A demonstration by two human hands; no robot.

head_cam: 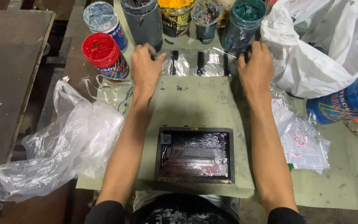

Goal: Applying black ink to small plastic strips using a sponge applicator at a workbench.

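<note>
Black-inked frame [194, 154] nearest, between the forearms. Left hand [145, 68] and right hand [257, 68] flat, fingers spread, pressing the ends of a clear plastic sheet [197, 63] with black strips. Behind, left to right: red paint can [104, 53], grey tub [100, 18], dark tub [143, 20], yellow tub [175, 14], green tub [243, 20].

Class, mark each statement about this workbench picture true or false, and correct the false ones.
1. Both hands rest on a clear plastic sheet with black stripes. True: the left hand and right hand press the clear plastic sheet at its two ends.
2. The red-topped tub stands to the right of the right hand. False: the red-topped tub is left of the left hand.
3. A dark framed screen lies between the forearms. True: see the framed screen.
4. The white plastic bag is folded flat. False: the white plastic bag is bulky and crumpled.
</note>
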